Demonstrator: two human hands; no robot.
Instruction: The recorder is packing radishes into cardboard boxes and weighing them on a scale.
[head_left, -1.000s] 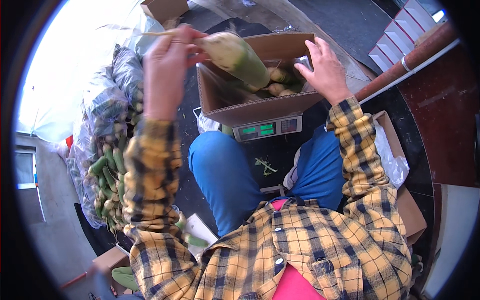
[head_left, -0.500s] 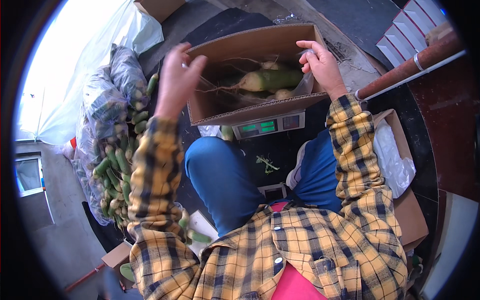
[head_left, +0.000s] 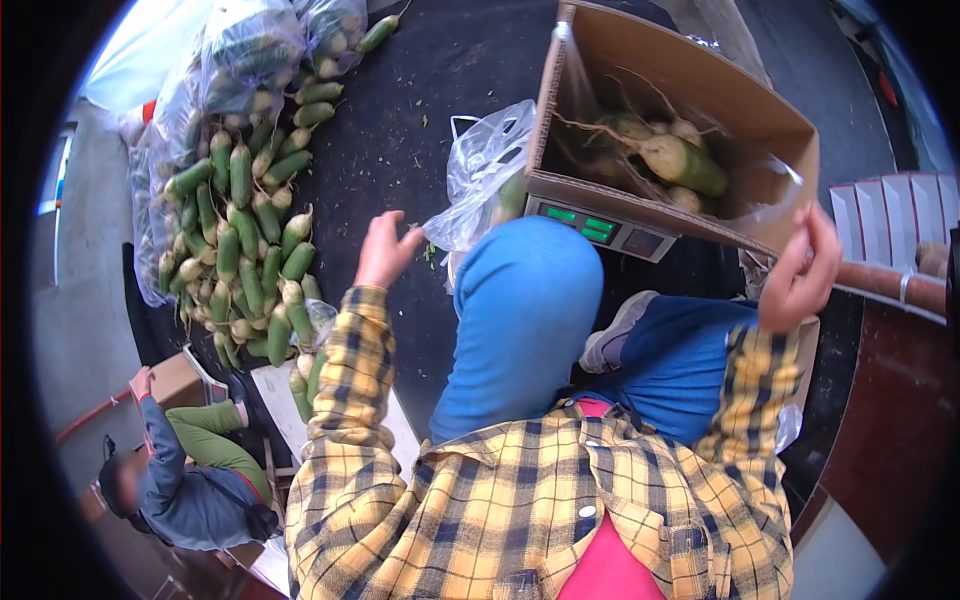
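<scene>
My left hand [head_left: 387,250] is open and empty, thumb and fingers apart, over the dark floor covering between the green radishes and a clear plastic bag [head_left: 480,165]. My right hand [head_left: 803,275] is at the near right corner of an open cardboard box [head_left: 650,205], its fingers curled; whatever they hold is hidden. Inside the box, several large green-and-white radishes [head_left: 685,165] with long roots lie in a clear plastic liner [head_left: 780,190]. Under the box is a digital scale [head_left: 605,232] with lit green displays. To the left lies a pile of green radishes [head_left: 245,240].
Filled plastic bags of radishes [head_left: 250,50] stand behind the pile. My bent knee [head_left: 530,270] is close to the scale. A rusty pipe [head_left: 890,285] and white folded panels [head_left: 890,210] are at the right. Another person [head_left: 195,470] sits at the lower left.
The view has turned left, so the box appears farther right. My left hand has left the box and moved toward the radish pile. My right hand has come down to the box's near corner.
</scene>
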